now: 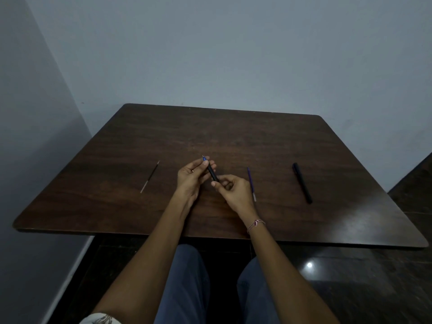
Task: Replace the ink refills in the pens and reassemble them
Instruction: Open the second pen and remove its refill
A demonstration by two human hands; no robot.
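Both hands hold one black pen [212,174] above the middle of the dark wooden table [117,218]. My left hand [192,178] pinches its upper end, where a blue refill tip [203,158] sticks out. My right hand [231,190] grips the lower end of the barrel. A thin black refill [150,176] lies on the table to the left. A purple refill [251,183] lies just right of my right hand. A second black pen [302,182] lies further right.
The table stands against a pale wall, with another wall close on the left. My legs in blue trousers sit under the near edge. Dark glossy floor shows at the right and below.
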